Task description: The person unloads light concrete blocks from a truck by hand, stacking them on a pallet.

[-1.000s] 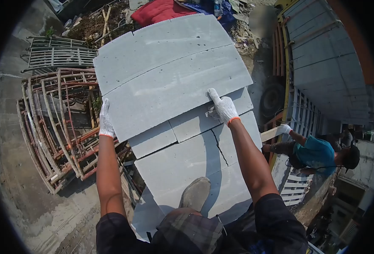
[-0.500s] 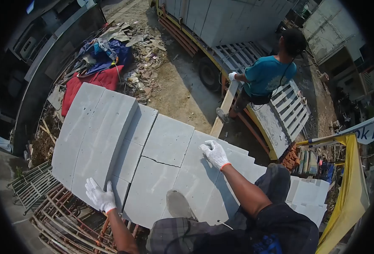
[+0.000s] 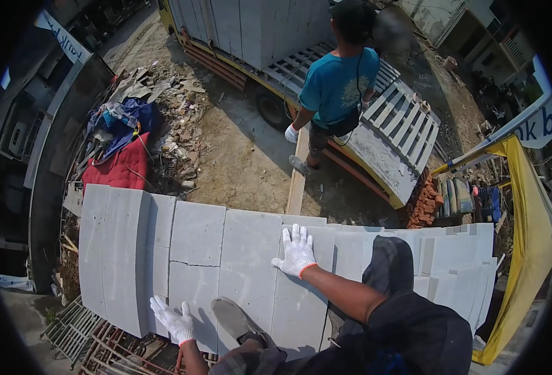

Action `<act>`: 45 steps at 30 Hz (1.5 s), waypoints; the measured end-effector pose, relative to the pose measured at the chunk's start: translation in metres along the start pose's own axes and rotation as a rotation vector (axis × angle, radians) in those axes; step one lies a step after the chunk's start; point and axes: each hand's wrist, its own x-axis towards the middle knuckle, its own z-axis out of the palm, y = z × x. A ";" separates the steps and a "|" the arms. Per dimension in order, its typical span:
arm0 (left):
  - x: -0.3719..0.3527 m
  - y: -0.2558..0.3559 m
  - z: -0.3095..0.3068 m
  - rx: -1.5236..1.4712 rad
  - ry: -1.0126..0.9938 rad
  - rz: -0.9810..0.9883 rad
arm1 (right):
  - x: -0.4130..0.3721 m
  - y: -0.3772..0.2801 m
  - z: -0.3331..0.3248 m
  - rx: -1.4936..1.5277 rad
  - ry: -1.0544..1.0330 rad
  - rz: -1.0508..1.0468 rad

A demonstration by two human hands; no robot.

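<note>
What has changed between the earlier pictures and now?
The left hand and right hand have let go of the raised blocks; both are open. The right hand has moved rightward, fingers spread over the lower blocks. The view has turned right. The raised blocks and red padded cloth stayed put.

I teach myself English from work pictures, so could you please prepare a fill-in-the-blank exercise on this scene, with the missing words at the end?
1. The left hand and the right hand are covered by white ____.
2. Of these two hands, the ____ one is nearer to the co-worker.
3. One block is damaged by a jagged ____.
4. The cloth beside the blue tarp is ____ in colour.

Missing words: gloves; right; crack; red.
</note>
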 end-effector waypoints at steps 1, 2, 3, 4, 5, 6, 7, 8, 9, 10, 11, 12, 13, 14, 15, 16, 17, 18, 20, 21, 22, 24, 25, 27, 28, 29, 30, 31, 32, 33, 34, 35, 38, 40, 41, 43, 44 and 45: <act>-0.022 0.002 0.010 -0.018 -0.013 -0.057 | 0.001 0.001 0.004 -0.042 0.022 -0.028; -0.045 0.005 0.019 0.015 -0.053 -0.149 | 0.002 0.002 0.001 -0.025 -0.038 -0.043; -0.070 0.007 0.026 0.049 -0.094 -0.231 | 0.003 0.003 0.000 -0.005 -0.019 -0.033; -0.091 0.005 0.030 0.053 -0.194 -0.315 | 0.003 0.002 -0.002 -0.011 -0.056 -0.049; -0.113 0.004 0.034 0.064 -0.296 -0.397 | 0.003 0.003 -0.003 -0.018 -0.094 -0.063; -0.130 0.007 0.039 0.085 -0.367 -0.454 | 0.004 0.003 -0.005 0.003 -0.123 -0.063; -0.138 0.014 0.043 0.115 -0.425 -0.485 | 0.005 0.003 -0.006 0.017 -0.115 -0.047; -0.142 0.021 0.048 0.124 -0.466 -0.506 | 0.006 0.004 -0.005 0.014 -0.131 -0.053; -0.142 0.027 0.051 0.142 -0.493 -0.512 | 0.006 0.003 -0.002 0.009 -0.151 -0.063; -0.137 0.032 0.056 0.146 -0.507 -0.513 | 0.008 0.000 0.001 0.034 -0.167 -0.041; -0.135 0.035 0.059 0.151 -0.524 -0.502 | 0.010 -0.003 0.004 0.040 -0.170 -0.043; -0.132 0.037 0.060 0.152 -0.534 -0.491 | 0.015 -0.007 0.008 0.022 -0.192 -0.005; -0.128 0.039 0.062 0.155 -0.536 -0.474 | 0.019 -0.010 0.012 0.003 -0.215 0.034; -0.125 0.039 0.063 0.150 -0.546 -0.461 | 0.021 -0.011 0.016 0.001 -0.221 0.045; -0.122 0.038 0.063 0.147 -0.553 -0.443 | 0.020 -0.010 0.020 -0.002 -0.242 0.036; -0.120 0.035 0.064 0.139 -0.555 -0.430 | 0.022 -0.010 0.025 -0.007 -0.233 0.048; -0.119 0.032 0.067 0.128 -0.555 -0.412 | 0.025 -0.011 0.025 -0.019 -0.221 0.053; -0.120 0.027 0.066 0.113 -0.556 -0.409 | 0.022 -0.011 0.016 -0.010 -0.241 0.042; -0.130 0.019 0.064 0.080 -0.536 -0.416 | 0.014 -0.010 -0.003 0.005 -0.251 0.028; -0.134 0.021 0.062 0.066 -0.524 -0.420 | 0.013 -0.009 -0.010 -0.016 -0.251 0.016; -0.136 0.019 0.060 0.063 -0.514 -0.435 | 0.010 -0.008 -0.010 -0.056 -0.216 0.031; -0.140 0.022 0.052 0.045 -0.487 -0.476 | 0.011 -0.007 -0.013 -0.080 -0.220 0.022; -0.142 0.024 0.050 0.027 -0.474 -0.508 | 0.013 -0.008 -0.010 -0.097 -0.215 0.033; -0.146 0.031 0.046 -0.022 -0.460 -0.523 | 0.014 -0.010 -0.008 -0.140 -0.243 0.012; -0.147 0.034 0.044 -0.024 -0.481 -0.553 | 0.016 -0.010 -0.007 -0.162 -0.246 0.030; -0.142 0.035 0.044 -0.028 -0.504 -0.565 | 0.017 -0.010 -0.007 -0.177 -0.240 0.063; -0.139 0.037 0.046 -0.037 -0.506 -0.557 | 0.016 -0.009 -0.009 -0.167 -0.237 0.052; -0.142 0.038 0.046 -0.032 -0.525 -0.566 | 0.014 -0.008 -0.010 -0.174 -0.235 0.061; -0.142 0.038 0.046 -0.026 -0.543 -0.580 | 0.013 -0.008 -0.010 -0.158 -0.224 0.052; -0.139 0.040 0.046 -0.031 -0.549 -0.581 | 0.013 -0.008 -0.009 -0.142 -0.215 0.041; -0.138 0.044 0.045 -0.027 -0.566 -0.610 | 0.012 -0.007 -0.007 -0.127 -0.205 0.036; -0.136 0.050 0.044 -0.021 -0.583 -0.639 | 0.013 -0.007 -0.006 -0.135 -0.210 0.038; -0.133 0.062 0.047 -0.009 -0.571 -0.687 | 0.012 -0.003 -0.002 -0.137 -0.175 0.036; -0.133 0.060 0.047 0.020 -0.576 -0.705 | 0.009 -0.002 -0.003 -0.139 -0.165 0.034; -0.133 0.051 0.049 0.013 -0.577 -0.707 | 0.009 -0.003 -0.004 -0.131 -0.154 0.023; -0.132 0.024 0.049 -0.244 -0.209 -0.653 | 0.010 -0.001 -0.003 -0.133 -0.146 0.018; -0.118 0.011 0.049 -0.190 -0.023 -0.670 | 0.009 0.000 0.000 -0.126 -0.143 0.020; -0.098 -0.005 0.042 -0.086 0.087 -0.626 | 0.009 0.000 0.001 -0.132 -0.139 0.015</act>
